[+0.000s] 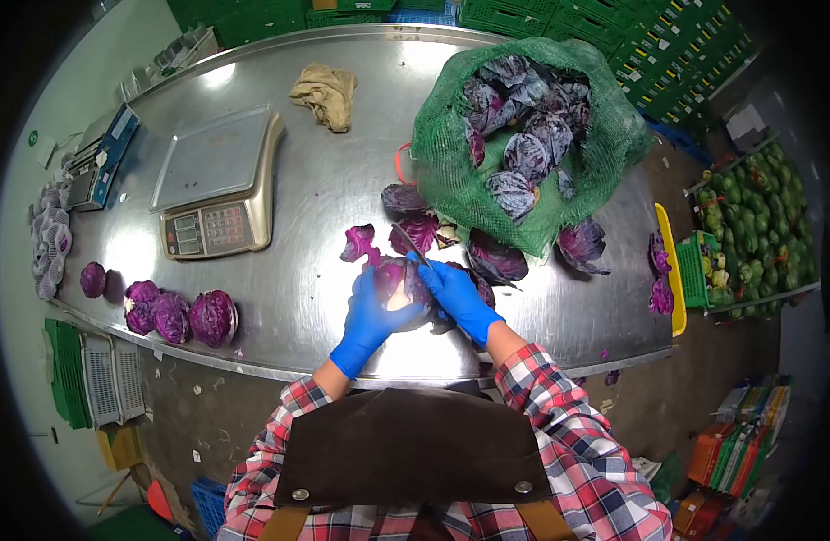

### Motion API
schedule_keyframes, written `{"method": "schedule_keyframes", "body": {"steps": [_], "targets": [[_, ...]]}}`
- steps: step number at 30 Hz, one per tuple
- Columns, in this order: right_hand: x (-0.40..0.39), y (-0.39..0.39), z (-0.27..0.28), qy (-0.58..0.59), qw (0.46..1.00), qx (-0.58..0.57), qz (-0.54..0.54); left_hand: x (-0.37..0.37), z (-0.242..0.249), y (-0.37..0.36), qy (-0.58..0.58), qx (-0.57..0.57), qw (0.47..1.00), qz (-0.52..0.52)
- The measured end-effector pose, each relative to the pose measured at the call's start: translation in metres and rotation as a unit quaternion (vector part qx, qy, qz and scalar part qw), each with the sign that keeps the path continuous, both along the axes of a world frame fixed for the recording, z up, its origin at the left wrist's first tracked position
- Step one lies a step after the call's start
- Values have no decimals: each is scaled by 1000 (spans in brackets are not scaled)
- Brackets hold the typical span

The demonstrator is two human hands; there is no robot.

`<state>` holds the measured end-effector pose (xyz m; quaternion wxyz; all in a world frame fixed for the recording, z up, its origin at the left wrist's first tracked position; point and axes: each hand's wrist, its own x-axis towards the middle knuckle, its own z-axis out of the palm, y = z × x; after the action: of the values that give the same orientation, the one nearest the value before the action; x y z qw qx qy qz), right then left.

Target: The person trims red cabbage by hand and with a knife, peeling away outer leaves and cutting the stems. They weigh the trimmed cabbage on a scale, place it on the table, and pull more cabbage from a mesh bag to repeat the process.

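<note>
A red cabbage (398,281) with its pale stem end facing up rests on the steel table. My left hand (371,316), in a blue glove, is wrapped round its left and near side. My right hand (458,296), also gloved in blue, is closed on a knife (408,240) at the cabbage's right edge; the blade points up and to the left. Loose purple leaves (359,242) and dark outer leaves (496,258) lie just beyond my hands. Part of the cabbage's right side is hidden by my right hand.
A green mesh sack (442,194) of red cabbages stands at back right. A weighing scale (218,162) sits at left, with several trimmed cabbages (214,318) along the near-left edge. A tan cloth (325,95) lies at the back. A yellow bin (671,270) borders the right end.
</note>
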<state>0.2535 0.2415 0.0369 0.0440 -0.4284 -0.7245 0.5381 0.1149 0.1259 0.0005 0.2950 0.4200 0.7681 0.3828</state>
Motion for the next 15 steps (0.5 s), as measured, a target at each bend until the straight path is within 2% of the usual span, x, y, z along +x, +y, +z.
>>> {"method": "schedule_keyframes", "body": {"steps": [2,4,5,6,9,11,13,15], "targets": [[1,1,3,-2,1000,-8,-28,-12,-14,0,-28,18,999,-36],[6,7,-17,26,997,18,-65,-22,2,-12,-48,50,992,-103],[13,12,-32,31,995,-7,-90,-28,9,-20,-57,64,987,-135],[17,16,-35,35,992,-32,-115,-34,10,-30,-128,66,976,-162],[34,14,-29,86,988,-10,-126,-39,-1,-45,-106,90,969,-203],[28,-5,1,170,967,176,-68,-36,7,-48,-102,87,969,-205],[19,-21,3,191,978,88,-2,-37,16,-50,-78,77,969,-223],[7,-37,-13,235,971,40,30,-32,35,-54,22,64,979,-193]]}}
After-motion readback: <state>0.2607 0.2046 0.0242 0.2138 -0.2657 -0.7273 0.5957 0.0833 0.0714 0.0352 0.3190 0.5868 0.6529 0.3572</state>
